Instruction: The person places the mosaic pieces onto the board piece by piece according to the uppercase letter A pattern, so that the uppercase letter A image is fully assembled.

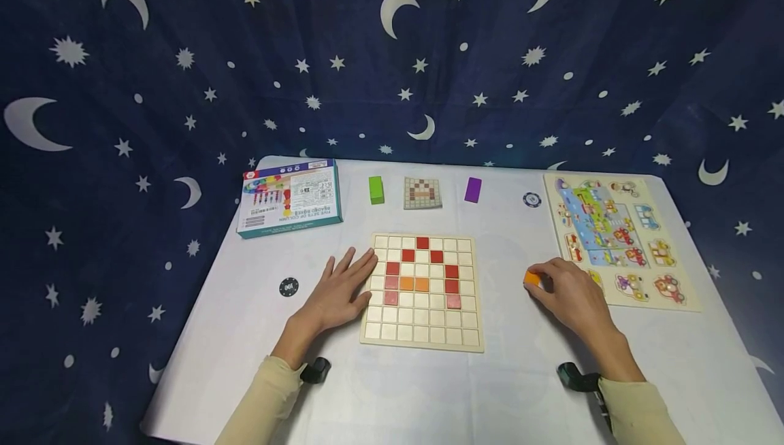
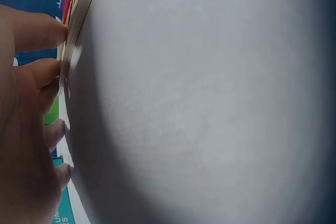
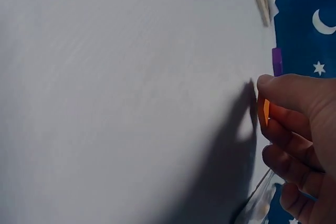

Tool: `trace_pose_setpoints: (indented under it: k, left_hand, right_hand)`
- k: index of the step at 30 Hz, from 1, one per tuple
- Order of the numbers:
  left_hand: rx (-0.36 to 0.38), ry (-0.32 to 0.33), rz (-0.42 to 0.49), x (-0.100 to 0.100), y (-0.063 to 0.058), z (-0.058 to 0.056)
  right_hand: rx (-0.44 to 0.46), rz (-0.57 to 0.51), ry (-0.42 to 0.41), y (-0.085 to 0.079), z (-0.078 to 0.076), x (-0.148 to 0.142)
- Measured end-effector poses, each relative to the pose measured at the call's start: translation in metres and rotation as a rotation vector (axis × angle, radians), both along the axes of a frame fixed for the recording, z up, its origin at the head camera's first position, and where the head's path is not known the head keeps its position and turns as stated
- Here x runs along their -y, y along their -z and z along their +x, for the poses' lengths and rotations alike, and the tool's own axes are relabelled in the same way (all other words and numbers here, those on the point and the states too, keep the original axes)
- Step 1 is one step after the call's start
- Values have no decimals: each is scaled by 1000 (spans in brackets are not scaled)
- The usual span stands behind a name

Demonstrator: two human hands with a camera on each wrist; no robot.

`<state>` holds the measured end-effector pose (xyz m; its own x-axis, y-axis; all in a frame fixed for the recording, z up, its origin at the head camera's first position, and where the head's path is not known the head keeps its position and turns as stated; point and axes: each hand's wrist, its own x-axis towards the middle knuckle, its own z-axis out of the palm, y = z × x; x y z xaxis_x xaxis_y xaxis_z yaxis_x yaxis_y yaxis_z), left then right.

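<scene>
A square cream grid board (image 1: 422,345) lies at the middle of the table. Several red tiles (image 1: 422,243) form a peaked outline in its squares, and two orange tiles (image 1: 414,284) sit side by side inside it. My left hand (image 1: 333,295) lies with spread, extended fingers against the board's left edge; in the left wrist view, fingertips (image 2: 59,32) touch the board's side. To the right of the board, my right hand (image 1: 572,295) pinches an orange piece (image 3: 265,111) between thumb and fingers, low over the table.
Behind the board are a green block (image 1: 376,190), a small pattern card (image 1: 422,193) and a purple block (image 1: 473,190). A toy box (image 1: 290,199) stands back left. One black chip (image 1: 289,287) lies left, another chip (image 1: 531,199) right. A wooden picture puzzle (image 1: 664,295) occupies the right side.
</scene>
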<state>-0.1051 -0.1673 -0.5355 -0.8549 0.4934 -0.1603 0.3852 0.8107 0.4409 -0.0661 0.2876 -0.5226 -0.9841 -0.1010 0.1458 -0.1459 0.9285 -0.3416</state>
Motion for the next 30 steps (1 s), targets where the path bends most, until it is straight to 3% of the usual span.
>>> trace_pose_setpoints:
  k: [16,30]
  left_hand:
    - [2,-1,0,1,-1,1]
    - [-1,8,-8,1,1,-1]
  right_hand:
    - [33,-36,-88,-8,-16,72]
    - [59,-17,-244,-12,-27,137]
